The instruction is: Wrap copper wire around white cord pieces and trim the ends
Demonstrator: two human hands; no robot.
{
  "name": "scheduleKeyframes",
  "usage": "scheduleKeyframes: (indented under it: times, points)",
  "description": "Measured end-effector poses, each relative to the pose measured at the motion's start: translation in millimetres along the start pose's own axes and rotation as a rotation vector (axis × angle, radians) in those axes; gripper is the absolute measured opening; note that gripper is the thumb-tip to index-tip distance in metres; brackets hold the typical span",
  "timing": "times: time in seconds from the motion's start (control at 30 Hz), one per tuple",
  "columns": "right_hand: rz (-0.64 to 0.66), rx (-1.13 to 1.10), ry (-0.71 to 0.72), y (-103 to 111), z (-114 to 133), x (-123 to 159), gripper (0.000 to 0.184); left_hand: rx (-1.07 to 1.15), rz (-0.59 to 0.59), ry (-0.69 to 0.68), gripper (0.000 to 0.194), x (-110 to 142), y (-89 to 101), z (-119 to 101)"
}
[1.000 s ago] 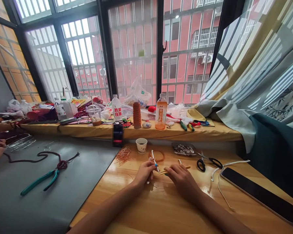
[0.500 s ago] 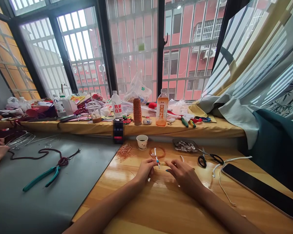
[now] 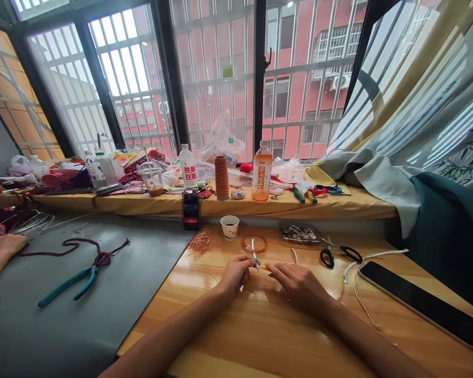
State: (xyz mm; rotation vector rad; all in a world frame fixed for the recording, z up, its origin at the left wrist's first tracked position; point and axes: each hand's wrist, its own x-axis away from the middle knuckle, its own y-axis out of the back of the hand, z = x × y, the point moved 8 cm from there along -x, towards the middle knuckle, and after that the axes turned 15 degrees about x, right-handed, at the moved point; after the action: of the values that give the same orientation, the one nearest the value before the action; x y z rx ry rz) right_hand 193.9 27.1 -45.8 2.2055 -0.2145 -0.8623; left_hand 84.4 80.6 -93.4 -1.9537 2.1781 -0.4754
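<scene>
My left hand (image 3: 233,277) is closed, pinching a short white cord (image 3: 254,248) that stands up between thumb and forefinger. A thin golden strand (image 3: 263,269) runs from the cord to the fingertips of my right hand (image 3: 301,286). My right fingers are pressed together on that strand, just to the right of my left hand. Behind the white cord lies a coil of copper-coloured wire (image 3: 266,244) on the wooden table. The exact wrap of the strand on the cord is too small to make out.
Copper-coloured wire scraps (image 3: 202,243), a paper cup (image 3: 229,228) and a clear tray (image 3: 299,232) of small pieces stand behind my hands. Scissors (image 3: 326,257), white cords and a phone (image 3: 421,304) lie right. A co-worker's hand (image 3: 8,245) and teal pliers (image 3: 65,287) are left.
My right fingers have come down and closed together on the strand. The co-worker's hand at the far left has moved rightward.
</scene>
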Motion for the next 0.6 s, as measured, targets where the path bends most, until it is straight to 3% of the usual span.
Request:
scheduleKeyframes:
  times: [0.3, 0.6]
  points:
    - [-0.115, 0.07, 0.1, 8.8, 3.6, 1.7, 0.031, -0.02, 0.01, 0.019, 0.017, -1.4, 0.0, 2.6]
    - [-0.111, 0.075, 0.091, 9.8, 3.5, 1.1, 0.03, -0.048, 0.037, 0.024, 0.017, 1.3, -4.0, -0.2]
